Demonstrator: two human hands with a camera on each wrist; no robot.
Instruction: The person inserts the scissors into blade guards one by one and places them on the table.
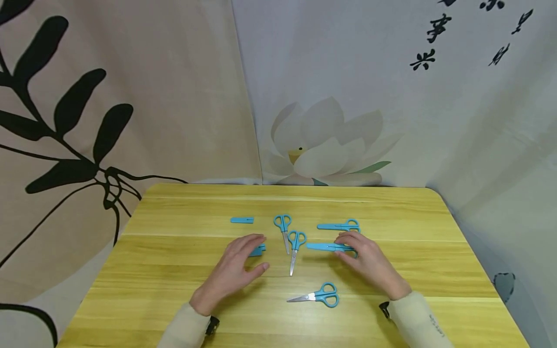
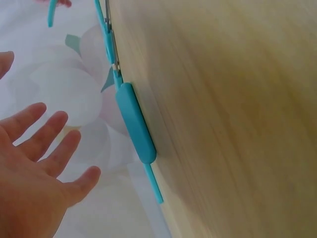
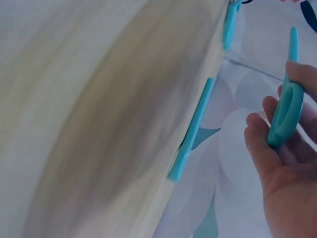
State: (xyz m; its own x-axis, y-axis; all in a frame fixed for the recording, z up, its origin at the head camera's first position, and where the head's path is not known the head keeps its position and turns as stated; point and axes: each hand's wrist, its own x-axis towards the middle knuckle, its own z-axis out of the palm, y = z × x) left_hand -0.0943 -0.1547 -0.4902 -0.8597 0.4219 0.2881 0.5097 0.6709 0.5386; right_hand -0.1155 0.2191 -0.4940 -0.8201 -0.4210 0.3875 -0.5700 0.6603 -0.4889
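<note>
I see the person's right hand [image 1: 367, 258] pinching a pair of blue-ringed scissors in a long blue plastic sheath [image 1: 323, 247]; the right wrist view shows them raised off the pale yellow wood-grain table [image 1: 130, 270]. The left hand [image 1: 235, 268] holds nothing, its fingers spread, above a loose blue plastic sheath [image 1: 257, 251] and apart from it.

Just beyond the right hand lies a 2nd pair of sheathed blue scissors [image 1: 332, 226]; if that hand drops carelessly, I judge it could knock them. The pinch is near the rings, so the long sheath could swing or slip off if it fits loosely. Between the hands lie 2 bare steel-bladed scissors with blue rings [image 1: 295, 245], and a 3rd bare pair [image 1: 321, 294] is nearer the person; a low sweep inward could brush a blade.

The right fingers hide part of the held rings. The left hand covers part of its sheath, so I cannot tell whether 1 or 2 pieces lie there. Both wrist views crop the hands, and I cannot make out how snugly the held sheath sits.
</note>
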